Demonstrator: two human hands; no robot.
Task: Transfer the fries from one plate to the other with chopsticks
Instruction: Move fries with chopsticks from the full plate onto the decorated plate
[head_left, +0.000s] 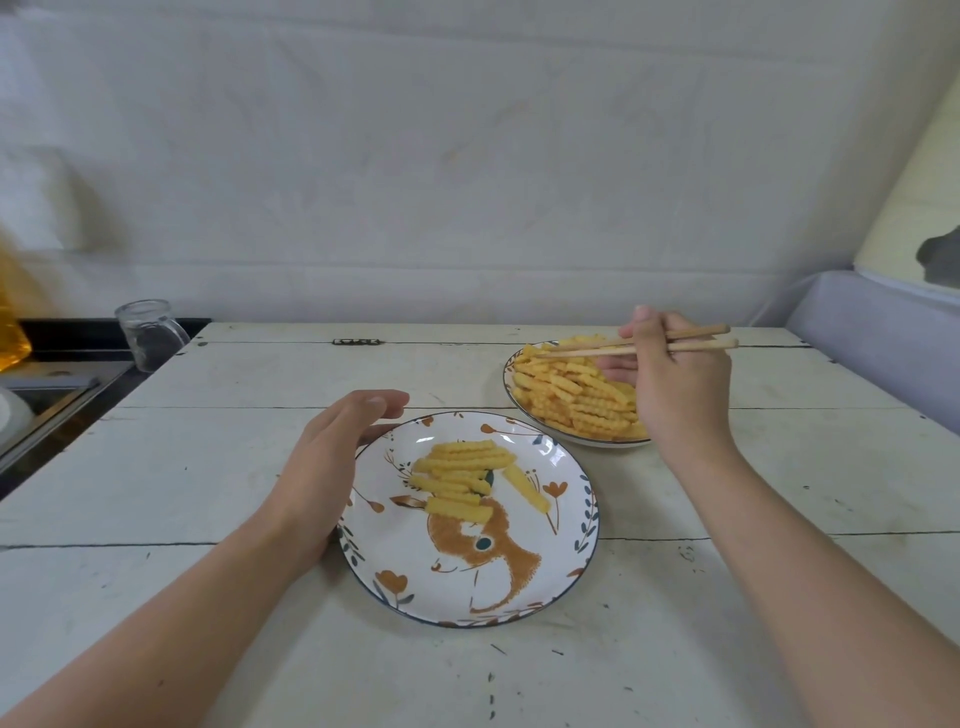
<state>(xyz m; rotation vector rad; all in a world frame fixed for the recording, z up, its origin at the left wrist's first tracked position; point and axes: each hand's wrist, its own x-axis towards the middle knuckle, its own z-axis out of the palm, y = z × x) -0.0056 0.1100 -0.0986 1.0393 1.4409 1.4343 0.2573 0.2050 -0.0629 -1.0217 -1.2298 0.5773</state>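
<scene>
A white wooden bench (208, 467) carried two plates. The near plate (519, 597), white with an orange deer and flower pattern, sat in front of the person and held a small heap of crinkle-cut fries (460, 480) on its far half, with one fry lying at a slant just to the right of the heap. The far plate (613, 442) stood behind it and to the right, apart from it, and was piled with many more fries (566, 395).

The left hand (332, 457) rested on the bench against the left rim of the near plate, fingers fairly straight and curved along the edge, its grip loose and holding nothing. The right hand (675, 384) hovered over the right side of the far plate, its grip clamped on a pair of wooden chopsticks (691, 340). The chopsticks lay nearly level, tips pointing left over the far part of the pile and close together; whether they touched or pinched a fry could not be told.

At the bench's far left corner stood a clear glass mug (148, 332), next to a dark sink area (57, 379). A white cloth (467, 156) hung behind the bench.
</scene>
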